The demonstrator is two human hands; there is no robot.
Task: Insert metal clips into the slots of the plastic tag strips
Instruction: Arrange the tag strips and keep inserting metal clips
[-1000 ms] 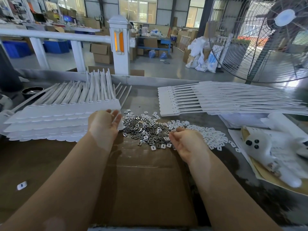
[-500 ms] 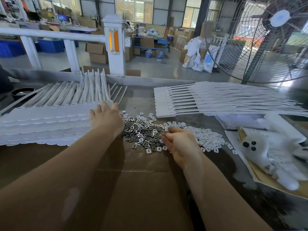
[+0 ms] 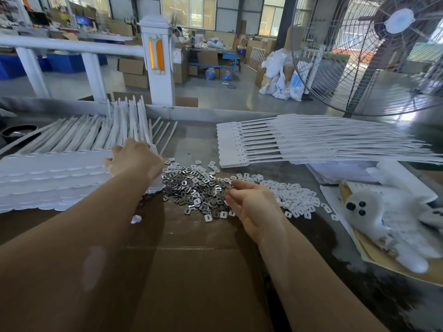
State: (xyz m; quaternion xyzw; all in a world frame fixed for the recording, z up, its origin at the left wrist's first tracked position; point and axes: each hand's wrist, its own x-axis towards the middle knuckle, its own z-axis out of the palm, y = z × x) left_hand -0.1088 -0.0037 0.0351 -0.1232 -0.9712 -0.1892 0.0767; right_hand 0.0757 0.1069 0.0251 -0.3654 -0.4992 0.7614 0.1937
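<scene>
Our left hand (image 3: pixel 134 159) grips the stacked tag strips (image 3: pixel 55 173), having slid further onto them. Our right hand (image 3: pixel 251 204) hovers loosely curled, holding nothing, over the metal clips (image 3: pixel 194 188). White caps (image 3: pixel 292 197), finished strips (image 3: pixel 311 140), gloves (image 3: pixel 393 219) and a fan (image 3: pixel 374 53) lie rightward.

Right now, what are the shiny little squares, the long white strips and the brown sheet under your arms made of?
The metal clips look like bare steel: grey, glinting. The tag strips look like matte white plastic, thin and bendy. The brown sheet looks like cardboard, dull with a fold line.
</scene>
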